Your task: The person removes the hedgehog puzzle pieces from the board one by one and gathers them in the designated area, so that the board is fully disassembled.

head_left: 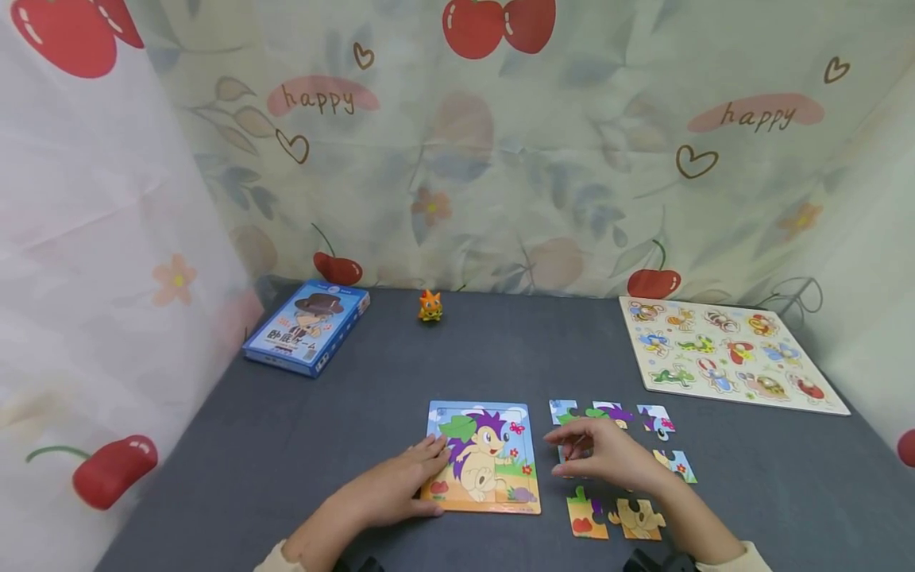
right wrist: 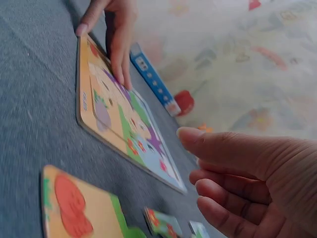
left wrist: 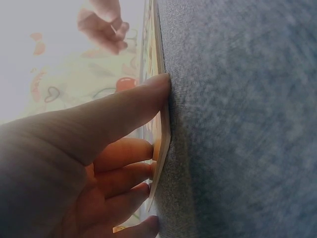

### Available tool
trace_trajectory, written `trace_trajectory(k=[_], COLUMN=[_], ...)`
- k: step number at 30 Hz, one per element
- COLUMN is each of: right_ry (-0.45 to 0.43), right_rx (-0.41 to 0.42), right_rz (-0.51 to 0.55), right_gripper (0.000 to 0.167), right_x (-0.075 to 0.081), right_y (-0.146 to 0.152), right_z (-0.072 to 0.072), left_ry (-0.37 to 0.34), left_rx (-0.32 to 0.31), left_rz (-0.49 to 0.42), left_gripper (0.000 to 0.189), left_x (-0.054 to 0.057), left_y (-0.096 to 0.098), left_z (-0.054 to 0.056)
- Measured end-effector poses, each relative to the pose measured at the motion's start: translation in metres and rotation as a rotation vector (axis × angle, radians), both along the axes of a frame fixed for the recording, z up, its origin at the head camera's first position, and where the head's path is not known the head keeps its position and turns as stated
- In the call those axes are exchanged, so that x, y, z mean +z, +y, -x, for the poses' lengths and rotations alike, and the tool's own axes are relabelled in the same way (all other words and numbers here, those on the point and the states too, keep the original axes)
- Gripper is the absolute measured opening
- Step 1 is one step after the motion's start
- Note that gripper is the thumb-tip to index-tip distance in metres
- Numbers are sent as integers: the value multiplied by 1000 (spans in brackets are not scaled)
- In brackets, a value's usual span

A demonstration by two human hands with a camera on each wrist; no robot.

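My left hand (head_left: 400, 482) rests at the left side of a square hedgehog puzzle (head_left: 486, 457), its fingers over the left edge and the thumb at the near edge. In the left wrist view that thumb (left wrist: 124, 106) lies along the puzzle's thin rim. My right hand (head_left: 611, 454) hovers over several loose puzzle pieces right of the board, thumb and fingers apart with nothing between them. Around it lie a piece with red fruit (head_left: 582, 524), a beige body piece (head_left: 643, 520) and a purple-and-blue piece (head_left: 656, 421). The hand hides part of the middle pieces.
A blue game box (head_left: 307, 327) lies at the back left of the dark table (head_left: 322, 429). Near the back edge stands a small orange toy figure (head_left: 430, 307). A white board of insect pictures (head_left: 729, 353) lies at the back right. Printed cloth (head_left: 500, 199) hangs behind and at the sides.
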State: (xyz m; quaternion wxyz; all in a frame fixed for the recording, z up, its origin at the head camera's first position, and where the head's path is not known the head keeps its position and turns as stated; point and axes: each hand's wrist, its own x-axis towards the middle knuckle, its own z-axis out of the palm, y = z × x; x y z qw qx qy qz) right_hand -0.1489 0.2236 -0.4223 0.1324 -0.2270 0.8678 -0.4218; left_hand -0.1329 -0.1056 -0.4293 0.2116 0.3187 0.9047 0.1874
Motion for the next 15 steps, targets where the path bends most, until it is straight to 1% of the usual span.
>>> trace_trajectory(k=[4, 9, 12, 15], right_ry=[10, 30, 18, -22], right_rx=[20, 42, 45, 39], right_rz=[6, -14, -23, -42], right_gripper=[40, 39, 41, 42], right_x=[1, 0, -2, -4], right_y=[-13, -26, -34, -42], right_z=[2, 5, 6, 5], left_ry=[-2, -21, -26, -25], left_rx=[-1, 0, 1, 2], left_rz=[4, 11, 10, 8], left_gripper=[69, 69, 68, 68], left_x=[0, 2, 2, 2], left_y=[0, 1, 1, 0], left_z=[1, 1, 1, 1])
